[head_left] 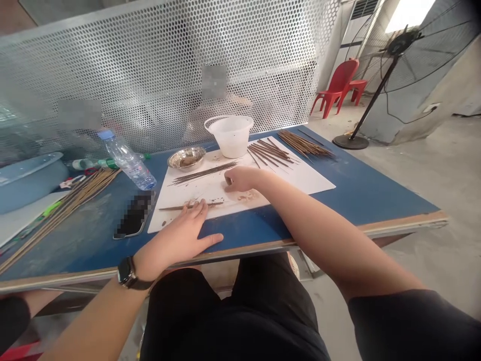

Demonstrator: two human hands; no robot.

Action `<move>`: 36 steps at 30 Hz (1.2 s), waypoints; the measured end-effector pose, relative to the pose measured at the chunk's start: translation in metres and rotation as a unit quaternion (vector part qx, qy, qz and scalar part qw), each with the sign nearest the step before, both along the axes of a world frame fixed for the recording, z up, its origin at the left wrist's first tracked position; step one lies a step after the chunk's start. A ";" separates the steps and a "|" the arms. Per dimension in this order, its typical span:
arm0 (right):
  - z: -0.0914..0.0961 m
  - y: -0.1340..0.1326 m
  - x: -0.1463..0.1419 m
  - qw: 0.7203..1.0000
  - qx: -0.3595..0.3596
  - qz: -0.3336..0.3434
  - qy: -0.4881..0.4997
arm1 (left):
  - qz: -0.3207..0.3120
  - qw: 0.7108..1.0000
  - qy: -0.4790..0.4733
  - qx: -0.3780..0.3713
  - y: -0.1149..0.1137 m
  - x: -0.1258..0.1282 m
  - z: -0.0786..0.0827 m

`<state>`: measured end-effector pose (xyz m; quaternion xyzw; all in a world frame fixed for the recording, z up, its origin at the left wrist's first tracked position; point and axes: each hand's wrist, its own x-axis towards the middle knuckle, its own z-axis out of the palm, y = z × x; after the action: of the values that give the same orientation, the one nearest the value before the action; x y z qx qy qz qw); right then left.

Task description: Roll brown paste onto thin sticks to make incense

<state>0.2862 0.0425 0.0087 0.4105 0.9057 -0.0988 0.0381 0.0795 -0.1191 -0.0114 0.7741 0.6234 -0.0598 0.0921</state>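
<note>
one dark stick point(172, 207) lies on the white sheet point(318, 184) under my left hand point(191, 220), open and pressed flat; my right hand point(241, 179) curls over the sheet, its hold impossible to tell. two dark batches, a narrow bundle point(205, 173) and a loose row point(272, 152) beside the bucket point(232, 138), look finished; this single stick seems still in work.

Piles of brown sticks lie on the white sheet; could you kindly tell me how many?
2: one pile on the near side of the metal bowl, another pile right of the plastic bucket. The right hand may hide more.
</note>
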 end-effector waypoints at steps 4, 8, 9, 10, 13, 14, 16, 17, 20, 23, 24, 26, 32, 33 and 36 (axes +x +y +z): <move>0.000 0.001 0.001 1.000 -0.011 -0.005 0.015 | -0.041 0.999 -0.002 0.009 0.044 -0.002 -0.003; 0.000 0.002 0.003 0.999 -0.029 -0.017 0.028 | -0.046 0.999 0.003 -0.004 0.073 -0.002 -0.003; 0.000 0.002 0.003 0.999 -0.032 -0.018 0.029 | -0.040 0.999 0.007 -0.007 0.072 -0.001 -0.002; 0.000 0.001 0.004 0.999 -0.034 -0.019 0.030 | -0.035 0.999 0.010 -0.009 0.067 -0.001 -0.001; 0.001 0.000 0.004 0.999 -0.033 -0.020 0.031 | -0.022 1.000 0.011 -0.009 0.039 -0.001 0.000; 0.002 -0.001 0.004 0.999 -0.030 -0.019 0.028 | -0.019 1.000 0.007 -0.010 0.027 -0.003 0.000; 0.003 -0.002 0.003 0.999 -0.022 -0.019 0.018 | -0.009 1.000 -0.004 -0.002 0.004 -0.006 0.000; 0.003 -0.003 0.003 1.000 -0.019 -0.019 0.013 | -0.004 1.000 -0.008 0.003 -0.005 -0.008 -0.001; 0.003 -0.003 0.002 1.000 -0.017 -0.019 0.009 | -0.001 1.000 -0.014 0.017 -0.016 -0.009 -0.002; 0.002 -0.001 0.003 0.999 -0.023 -0.021 0.017 | -0.012 1.000 -0.011 0.023 -0.002 -0.007 -0.005; 0.001 -0.001 0.003 0.999 -0.027 -0.020 0.022 | -0.014 1.000 -0.007 0.024 0.007 -0.006 -0.006; 0.001 -0.001 0.004 0.999 -0.033 -0.020 0.029 | -0.015 1.000 0.002 0.021 0.029 -0.005 -0.008; 0.003 -0.003 0.005 0.998 -0.035 -0.027 0.033 | -0.005 1.000 0.005 0.014 0.059 -0.004 -0.012; 0.003 -0.003 0.005 0.998 -0.034 -0.027 0.034 | -0.008 1.000 0.004 0.016 0.053 -0.004 -0.011; 0.001 0.000 0.004 0.999 -0.032 -0.023 0.035 | -0.019 0.999 0.000 0.041 0.023 -0.006 -0.010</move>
<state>0.2907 0.0427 0.0098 0.4259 0.8933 -0.1427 0.0168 0.0730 -0.0961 -0.0213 0.7887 0.6108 -0.0362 0.0590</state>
